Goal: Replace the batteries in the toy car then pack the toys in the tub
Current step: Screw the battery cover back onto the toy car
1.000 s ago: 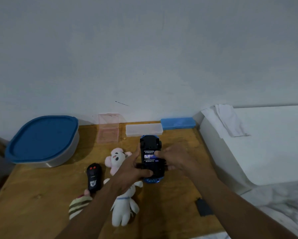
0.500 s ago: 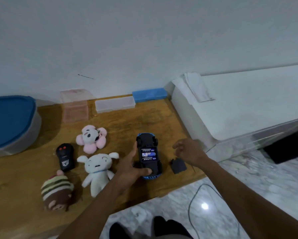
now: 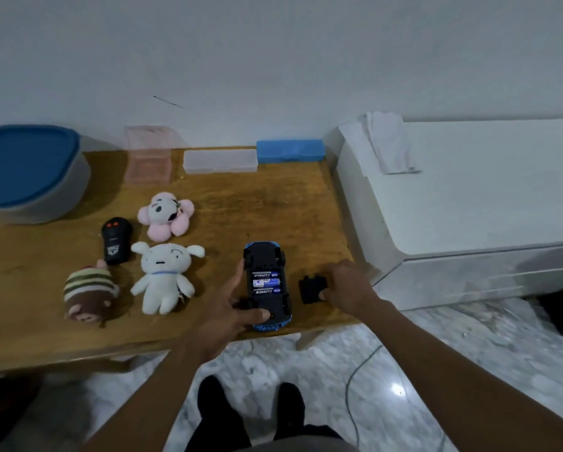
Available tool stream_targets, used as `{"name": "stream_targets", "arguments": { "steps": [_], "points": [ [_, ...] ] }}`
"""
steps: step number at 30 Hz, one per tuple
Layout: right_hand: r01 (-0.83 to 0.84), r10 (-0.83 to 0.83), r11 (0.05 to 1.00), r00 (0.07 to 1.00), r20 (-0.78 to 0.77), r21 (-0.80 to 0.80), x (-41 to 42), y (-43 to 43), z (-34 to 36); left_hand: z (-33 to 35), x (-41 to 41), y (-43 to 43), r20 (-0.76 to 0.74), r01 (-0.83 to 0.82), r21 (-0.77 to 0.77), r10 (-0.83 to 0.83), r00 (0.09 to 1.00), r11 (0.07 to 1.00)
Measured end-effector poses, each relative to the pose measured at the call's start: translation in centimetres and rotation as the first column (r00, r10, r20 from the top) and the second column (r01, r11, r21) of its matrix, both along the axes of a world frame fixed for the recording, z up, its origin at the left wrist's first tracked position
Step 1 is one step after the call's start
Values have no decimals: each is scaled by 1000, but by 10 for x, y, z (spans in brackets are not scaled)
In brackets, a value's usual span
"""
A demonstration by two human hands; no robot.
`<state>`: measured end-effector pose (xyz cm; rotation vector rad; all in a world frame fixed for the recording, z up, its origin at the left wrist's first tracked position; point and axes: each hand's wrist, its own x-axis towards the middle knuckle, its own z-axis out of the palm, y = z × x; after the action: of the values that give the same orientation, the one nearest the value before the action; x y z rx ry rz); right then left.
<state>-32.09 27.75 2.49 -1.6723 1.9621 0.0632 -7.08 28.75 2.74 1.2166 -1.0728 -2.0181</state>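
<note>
1. the toy car (image 3: 267, 285) is being kept belly-up near the front edge of the wooden table (image 3: 273, 203), with its battery bay uncovered and batteries (image 3: 266, 282) seen lying in it.
2. the car is being steadied by the left hand (image 3: 231, 308); the fingers are spread, one along its left flank and the thumb across its near end, so it is being pinned rather than clenched.
3. the small black battery cover (image 3: 311, 288), lying just beside the car on its right, is being pinched at its right edge by the right hand (image 3: 345, 285).
4. the car is being judged light, rigid and smooth-shelled; it is best taken across the body between the wheels, since the wheels may roll under a loose hold.
5. the cover is being judged thin, stiff and easily dropped; it is best taken by its edges so the tabs can be lined up with the bay.
6. the plush toys (image 3: 164, 275) are being judged soft and squashable, and the tub (image 3: 29, 177) at the far left is still lidded.
7. against half a second ago, the right hand, then hovering above the cover, is now being closed on it, while the left hand's brace is being kept unchanged.
</note>
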Motion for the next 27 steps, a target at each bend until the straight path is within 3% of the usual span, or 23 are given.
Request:
{"name": "stream_targets", "arguments": {
  "steps": [5, 8, 12, 16, 20, 27],
  "points": [
    [3, -2, 1000, 998, 69, -19, -8, -3, -3, 4, -7, 14, 25, -57, 22, 56, 998, 998],
    [133, -124, 990, 974, 188, -36, -11, -7, -1, 7, -9, 15, 29, -72, 16, 71, 997, 997],
    [380, -377, 920, 796, 473, 94, -18, -6, 0, 13, -9, 11, 2, -62, -41, 62, 998, 997],
    [471, -460, 867, 627, 629, 164, -21, -4, 22, 26, -8, 0, -18, -13, -97, 12, 1000, 995],
    [493, -401, 866, 592, 699, 80, -22, -12, 58, 35, -1, -16, -38, 23, -74, -26, 999, 997],
    [382, -151, 916, 608, 780, -121, 20, -33, 118, 54, 3, -35, -22, 81, -116, -84, 996, 990]
  ]
}}
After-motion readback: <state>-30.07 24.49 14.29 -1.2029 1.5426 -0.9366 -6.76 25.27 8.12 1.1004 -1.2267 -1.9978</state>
